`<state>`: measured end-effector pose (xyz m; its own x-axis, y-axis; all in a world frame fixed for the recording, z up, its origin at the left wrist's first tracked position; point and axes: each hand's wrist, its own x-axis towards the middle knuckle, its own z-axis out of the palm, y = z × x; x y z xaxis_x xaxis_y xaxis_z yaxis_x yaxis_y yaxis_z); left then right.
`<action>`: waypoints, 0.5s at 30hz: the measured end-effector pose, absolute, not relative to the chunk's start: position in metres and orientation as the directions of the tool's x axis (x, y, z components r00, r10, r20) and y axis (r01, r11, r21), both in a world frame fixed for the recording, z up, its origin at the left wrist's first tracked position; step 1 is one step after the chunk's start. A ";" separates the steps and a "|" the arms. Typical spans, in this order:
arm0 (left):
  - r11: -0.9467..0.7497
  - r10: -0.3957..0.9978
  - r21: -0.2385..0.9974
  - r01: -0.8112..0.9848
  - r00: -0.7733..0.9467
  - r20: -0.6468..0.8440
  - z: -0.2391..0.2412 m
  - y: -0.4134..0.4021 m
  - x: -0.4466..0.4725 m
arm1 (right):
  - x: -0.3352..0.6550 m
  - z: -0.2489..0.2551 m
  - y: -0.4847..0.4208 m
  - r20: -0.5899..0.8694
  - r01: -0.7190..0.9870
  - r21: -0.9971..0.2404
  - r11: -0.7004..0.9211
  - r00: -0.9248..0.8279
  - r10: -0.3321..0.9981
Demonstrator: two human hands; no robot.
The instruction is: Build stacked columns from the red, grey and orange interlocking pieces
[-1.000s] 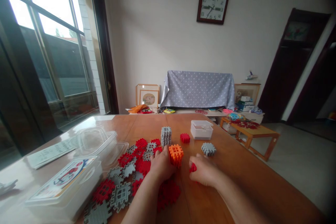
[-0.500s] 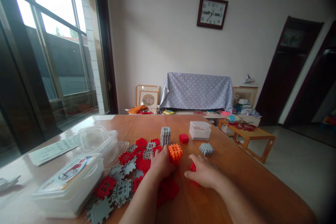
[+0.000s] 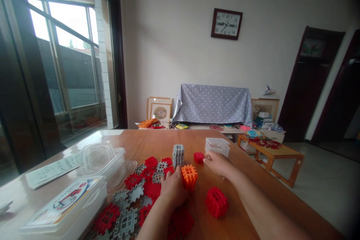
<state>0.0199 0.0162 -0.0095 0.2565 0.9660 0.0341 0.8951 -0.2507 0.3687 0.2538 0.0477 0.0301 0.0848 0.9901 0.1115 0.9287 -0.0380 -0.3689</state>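
My left hand (image 3: 173, 188) is closed against the left side of an orange interlocking block cube (image 3: 189, 176), its fingertips partly hidden behind it. Just beyond stands a grey block tower (image 3: 178, 155). My right hand (image 3: 219, 164) reaches forward, fingertips at the right edge of a small red block stack (image 3: 198, 157); they do not close around it. A larger red block cube (image 3: 216, 201) rests on the table, nearer to me and left of my right forearm. Loose red and grey toothed plates, such as a grey plate (image 3: 126, 222), lie left of and beneath my left arm.
A small clear box (image 3: 217, 146) stands behind my right hand. On the left are a lidded plastic box (image 3: 63, 210), clear containers (image 3: 115, 161) and a printed sheet (image 3: 50, 170). The wooden table's (image 3: 281, 202) right edge slants toward me. Past it stands a low wooden table (image 3: 270, 153).
My right hand has left the larger red cube and moved forward to the small red stack. A grey stack is now hidden behind it. My left hand stays at the orange cube. The view tilted up slightly.
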 end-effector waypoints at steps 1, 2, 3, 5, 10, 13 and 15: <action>-0.251 0.966 0.374 0.893 0.256 0.037 -0.010 0.017 0.020 | 0.251 0.029 0.061 0.108 0.934 -0.354 -0.033 0.077 0.991; -0.250 0.966 0.382 0.890 0.253 0.043 -0.011 0.017 0.020 | 0.247 0.028 0.073 0.100 0.940 -0.338 -0.032 0.069 0.993; -0.248 0.967 0.390 0.887 0.248 0.052 -0.012 0.018 0.020 | 0.243 0.027 0.084 0.087 0.947 -0.321 -0.030 0.061 0.994; -0.245 0.969 0.402 0.882 0.238 0.069 -0.013 0.018 0.020 | 0.237 0.024 0.105 0.057 0.959 -0.284 -0.026 0.044 0.997; -0.236 0.971 0.412 0.880 0.231 0.062 -0.013 0.019 0.021 | 0.226 0.019 0.145 -0.011 0.979 -0.204 -0.011 0.009 1.000; -0.252 0.967 0.422 0.871 0.242 0.077 -0.013 0.019 0.021 | 0.222 0.019 0.159 -0.084 0.985 -0.174 0.005 -0.020 0.996; -0.254 0.967 0.428 0.867 0.243 0.081 -0.014 0.019 0.021 | 0.219 0.018 0.164 -0.158 0.988 -0.154 0.000 -0.025 0.987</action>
<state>0.0208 0.0193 -0.0145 0.2430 0.9666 0.0815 0.8674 -0.2541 0.4278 0.2194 0.1640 0.0182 -0.0249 0.9871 -0.1585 0.9881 0.0002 -0.1535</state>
